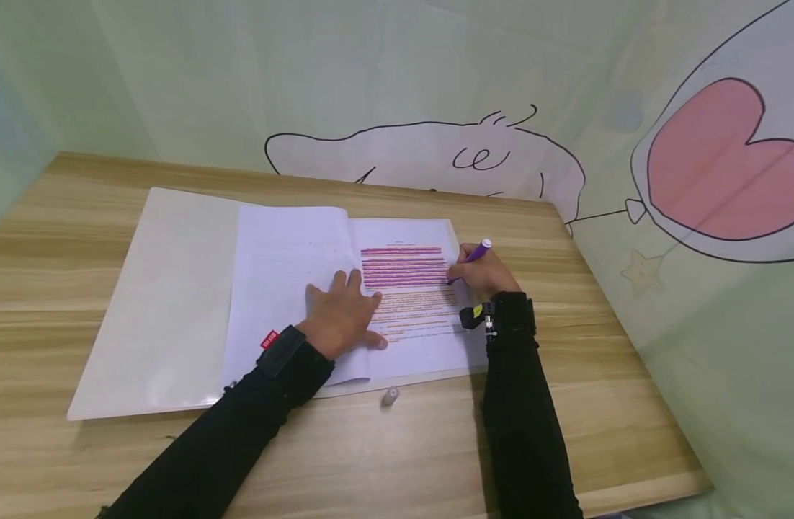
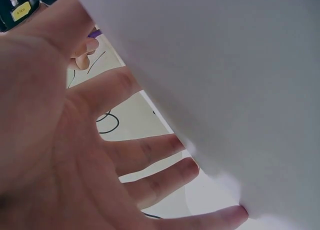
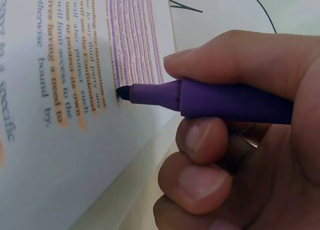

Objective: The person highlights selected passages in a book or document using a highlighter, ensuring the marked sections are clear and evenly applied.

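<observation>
My right hand (image 1: 484, 274) pinches a purple marker (image 3: 235, 100) between thumb and fingers. In the right wrist view the marker's dark tip meets the printed page (image 3: 90, 155) at the end of a purple-marked line. On that page, upper lines carry purple and pinkish strokes, and lines below have orange ones. My left hand (image 1: 341, 317) rests spread across the inner part of the open booklet, over the left page (image 1: 287, 252) and the page fold. Seen from the left wrist, the fingers (image 2: 145, 155) are extended and touch the paper (image 2: 215, 90).
A grey marker cap (image 1: 390, 396) lies on the wooden table (image 1: 429, 447) just below the booklet. The white folder cover (image 1: 163, 303) spreads out to the left, with a small red tag (image 1: 269, 339) beside the left wrist. A decorated curtain (image 1: 371, 72) stands behind the table.
</observation>
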Available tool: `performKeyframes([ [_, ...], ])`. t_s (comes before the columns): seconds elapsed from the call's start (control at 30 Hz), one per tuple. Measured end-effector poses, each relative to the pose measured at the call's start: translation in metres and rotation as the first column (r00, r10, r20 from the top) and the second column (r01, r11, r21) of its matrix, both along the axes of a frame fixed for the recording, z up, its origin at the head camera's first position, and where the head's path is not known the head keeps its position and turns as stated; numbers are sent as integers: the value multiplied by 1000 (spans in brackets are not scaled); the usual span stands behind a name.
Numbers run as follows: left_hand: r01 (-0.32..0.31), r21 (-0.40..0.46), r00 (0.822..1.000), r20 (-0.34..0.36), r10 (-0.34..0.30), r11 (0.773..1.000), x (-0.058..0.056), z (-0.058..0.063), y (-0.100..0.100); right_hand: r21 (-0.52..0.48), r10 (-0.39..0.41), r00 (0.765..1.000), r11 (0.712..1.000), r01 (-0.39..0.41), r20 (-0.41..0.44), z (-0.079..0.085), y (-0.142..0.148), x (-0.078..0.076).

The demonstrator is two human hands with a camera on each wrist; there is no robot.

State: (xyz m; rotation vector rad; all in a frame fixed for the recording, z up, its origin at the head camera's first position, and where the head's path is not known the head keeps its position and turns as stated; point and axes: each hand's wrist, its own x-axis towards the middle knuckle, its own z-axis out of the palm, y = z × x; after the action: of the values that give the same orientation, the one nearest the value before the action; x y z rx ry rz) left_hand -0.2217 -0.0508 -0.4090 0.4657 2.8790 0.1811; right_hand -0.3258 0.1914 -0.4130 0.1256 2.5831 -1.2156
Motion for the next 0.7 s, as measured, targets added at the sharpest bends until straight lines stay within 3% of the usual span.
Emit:
performKeyframes([
  [0.7,-2,-9,1000,-5,2,1000,0,0,1,-30,12,1000,999,-12,-6,-1,11,-3],
])
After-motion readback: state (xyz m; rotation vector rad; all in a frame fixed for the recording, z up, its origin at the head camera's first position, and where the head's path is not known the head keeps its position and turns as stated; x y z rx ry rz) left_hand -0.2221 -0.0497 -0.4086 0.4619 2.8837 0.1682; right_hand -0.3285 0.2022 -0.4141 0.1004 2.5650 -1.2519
